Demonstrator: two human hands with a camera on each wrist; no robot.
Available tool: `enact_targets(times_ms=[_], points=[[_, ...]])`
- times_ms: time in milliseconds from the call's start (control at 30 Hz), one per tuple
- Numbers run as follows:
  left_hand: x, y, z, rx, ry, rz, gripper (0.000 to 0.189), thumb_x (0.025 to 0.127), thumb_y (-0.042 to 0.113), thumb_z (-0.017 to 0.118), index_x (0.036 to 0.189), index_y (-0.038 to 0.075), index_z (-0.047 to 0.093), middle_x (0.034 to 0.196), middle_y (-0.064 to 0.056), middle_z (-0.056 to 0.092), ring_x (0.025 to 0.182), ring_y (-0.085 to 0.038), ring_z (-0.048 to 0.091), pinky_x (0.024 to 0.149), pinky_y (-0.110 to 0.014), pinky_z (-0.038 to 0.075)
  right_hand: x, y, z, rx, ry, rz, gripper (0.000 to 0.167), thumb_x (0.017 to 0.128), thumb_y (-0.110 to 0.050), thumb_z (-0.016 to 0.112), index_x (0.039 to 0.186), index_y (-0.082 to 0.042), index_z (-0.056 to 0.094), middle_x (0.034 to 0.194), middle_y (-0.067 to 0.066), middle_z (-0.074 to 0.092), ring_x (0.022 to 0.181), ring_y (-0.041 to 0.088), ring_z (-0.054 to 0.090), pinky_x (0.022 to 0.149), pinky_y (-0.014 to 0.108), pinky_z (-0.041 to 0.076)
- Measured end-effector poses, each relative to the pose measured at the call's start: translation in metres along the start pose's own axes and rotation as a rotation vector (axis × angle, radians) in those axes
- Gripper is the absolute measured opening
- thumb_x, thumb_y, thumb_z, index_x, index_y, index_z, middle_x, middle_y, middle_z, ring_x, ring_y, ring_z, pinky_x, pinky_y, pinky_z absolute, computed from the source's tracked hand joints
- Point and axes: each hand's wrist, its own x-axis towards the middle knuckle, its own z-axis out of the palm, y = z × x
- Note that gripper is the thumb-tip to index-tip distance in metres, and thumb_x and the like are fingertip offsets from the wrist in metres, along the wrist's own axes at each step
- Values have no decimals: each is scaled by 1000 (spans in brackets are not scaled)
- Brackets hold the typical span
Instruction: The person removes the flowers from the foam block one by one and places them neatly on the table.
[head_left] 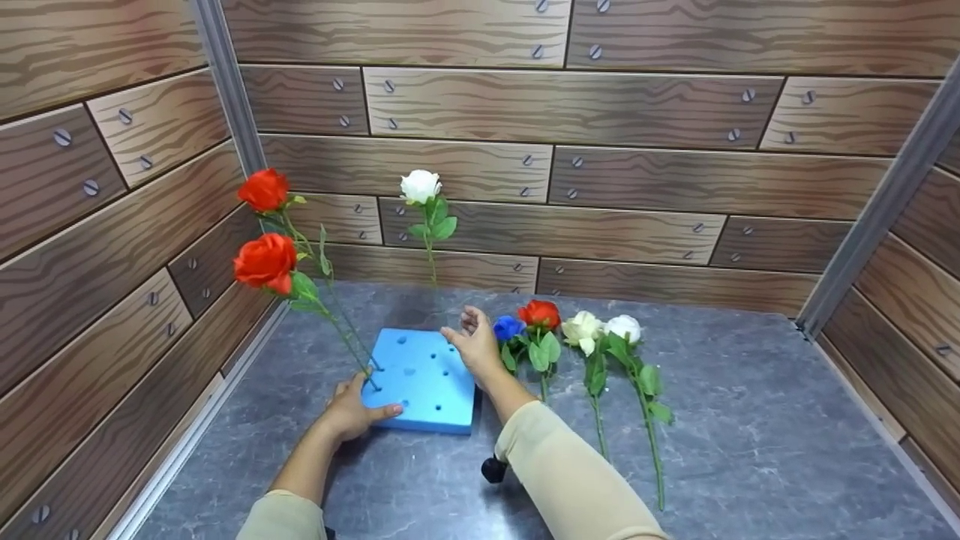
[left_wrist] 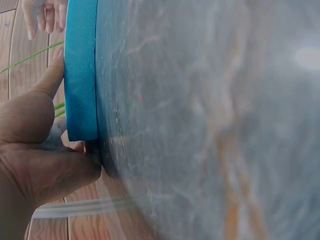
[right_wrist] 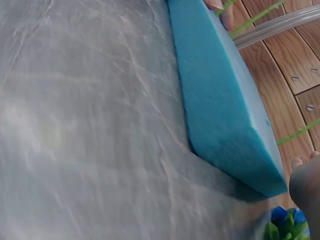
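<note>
A blue foam block point(head_left: 420, 382) with several holes lies on the table. My left hand point(head_left: 351, 409) grips its left side, thumb on the top face and fingers along the edge. Beside that hand, two red roses point(head_left: 265, 262) stand in the block, leaning left. A white rose point(head_left: 421, 187) rises at the back; its stem blurs low down in the head view, while the right wrist view shows a green stem point(right_wrist: 298, 134) meeting the block. My right hand point(head_left: 478, 349) is over the block's back right corner, fingers loosely bent, holding nothing.
Right of the block lie a blue rose point(head_left: 508, 327), a red rose point(head_left: 539, 314), a cream rose point(head_left: 583, 331) and a white rose point(head_left: 623, 328), stems toward me. Wood-patterned walls point(head_left: 465, 172) enclose the grey table point(head_left: 750, 420) at the back and sides.
</note>
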Motion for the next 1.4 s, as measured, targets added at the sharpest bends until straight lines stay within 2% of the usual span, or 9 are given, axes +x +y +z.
enact_targets(times_ms=[167,333,500,633,933,1100,1233,1400], points=[[0,-1,2,-6,-8,-9,117,91,50,87,174,5,18,176,-36,13,161,-63,14,126,-76,28,-1,8,9,-40,-6,4,74,101,-10,77,162,4,37,164,30,42,159,43,41,133,48,36],[1,0,1,0,5,-6,116,91,50,87,174,5,19,176,-36,14,162,-62,14,127,-75,27,-1,8,17,-195,-16,3,66,105,-13,73,162,0,41,162,23,47,157,41,45,130,49,41],[-1,0,-1,10,3,-9,115,92,50,86,174,7,18,176,-35,14,162,-63,13,127,-76,27,1,8,22,-366,-17,-9,48,112,-12,61,157,-4,50,156,18,56,152,37,52,126,49,45],[0,1,-2,10,-2,-4,115,92,50,86,174,7,19,176,-36,14,162,-63,12,127,-76,27,3,5,23,-431,-8,4,42,113,-10,57,155,-7,54,152,16,62,145,34,58,121,49,49],[0,2,-1,16,1,-9,115,91,52,86,174,8,19,175,-36,15,162,-62,15,127,-75,28,2,4,25,-424,47,25,34,112,-12,59,146,-8,62,140,14,69,131,31,67,110,47,56],[1,1,-1,17,0,-10,114,92,52,85,174,9,19,175,-36,15,161,-63,15,125,-75,31,2,7,26,-446,97,-3,21,111,-15,63,130,-9,70,122,11,76,113,25,73,97,41,60],[2,1,0,22,6,-12,114,92,52,85,175,11,19,174,-35,17,160,-63,19,125,-74,33,1,8,27,-444,121,-20,11,109,-13,65,117,-9,73,109,8,77,99,21,72,87,37,58],[2,2,0,23,12,-14,113,92,52,85,174,10,20,174,-36,17,161,-63,18,126,-74,31,0,9,26,-438,128,-35,15,108,-11,67,119,-9,77,114,8,79,106,23,74,92,39,60]])
